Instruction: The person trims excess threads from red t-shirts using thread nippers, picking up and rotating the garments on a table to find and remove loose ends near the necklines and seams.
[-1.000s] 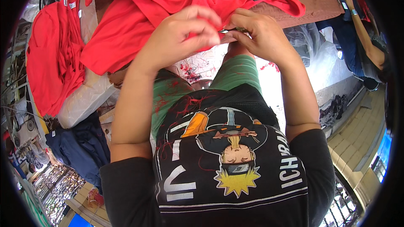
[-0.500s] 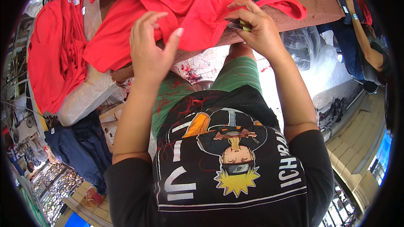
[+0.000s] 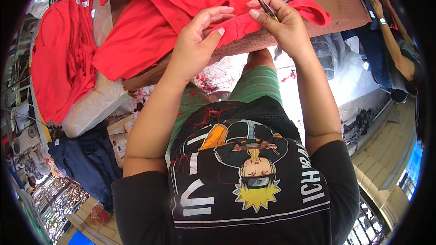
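A red garment (image 3: 163,9) is spread over a brown-covered table (image 3: 343,16) in front of me. My left hand (image 3: 202,41) is closed on the garment's near edge, with thumb and fingers pinching the cloth. Just to the right, my right hand (image 3: 284,25) holds a small pair of thread snips (image 3: 268,9), their dark blades pointing up and away and a yellow-green part showing. The thumb and forefinger of that same hand also pinch the garment's edge. A short stretch of red hem runs between both hands.
More red garments (image 3: 61,59) are heaped on a plastic-wrapped bundle (image 3: 93,113) at left, with dark blue clothing (image 3: 84,159) below. Red thread scraps (image 3: 206,80) litter the floor. Clear plastic (image 3: 336,56) lies at right; beyond it a co-worker's arm (image 3: 390,47) handles dark cloth.
My left hand has moved right and closed on the garment's edge. My right hand has turned, the snips now point away, and its fingertips have taken the hem.
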Motion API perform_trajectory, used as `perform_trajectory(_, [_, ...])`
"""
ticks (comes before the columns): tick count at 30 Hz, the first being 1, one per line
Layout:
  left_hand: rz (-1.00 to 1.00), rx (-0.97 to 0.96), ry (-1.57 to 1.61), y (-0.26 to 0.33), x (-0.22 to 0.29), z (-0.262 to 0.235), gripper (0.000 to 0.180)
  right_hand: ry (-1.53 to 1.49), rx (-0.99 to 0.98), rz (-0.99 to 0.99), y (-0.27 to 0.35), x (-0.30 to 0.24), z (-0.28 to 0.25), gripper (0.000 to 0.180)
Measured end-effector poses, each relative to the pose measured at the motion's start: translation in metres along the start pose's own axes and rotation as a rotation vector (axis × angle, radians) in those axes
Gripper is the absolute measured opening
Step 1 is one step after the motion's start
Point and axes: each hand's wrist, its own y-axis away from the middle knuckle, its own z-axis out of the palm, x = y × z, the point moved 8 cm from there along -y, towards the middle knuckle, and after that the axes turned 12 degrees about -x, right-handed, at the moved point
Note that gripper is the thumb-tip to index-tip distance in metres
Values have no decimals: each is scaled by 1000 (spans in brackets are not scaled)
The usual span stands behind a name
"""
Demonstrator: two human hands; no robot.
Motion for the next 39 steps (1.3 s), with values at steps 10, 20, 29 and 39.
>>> perform_trajectory(10, [-1,103,-344,2,10,-5,21,-7,22,76,-6,3,0,22])
perform_trajectory(20, [-113,25,-573,-2,7,1,12,133,22,29,-7,6,-2,25])
perform_trajectory(29, [-223,-21,-272,-11,0,-7,12,709,65,-129,20,-59,10,23])
perform_trajectory(39, [-96,-132,-497,2,25,9,14,1002,-33,-213,32,-61,35,15])
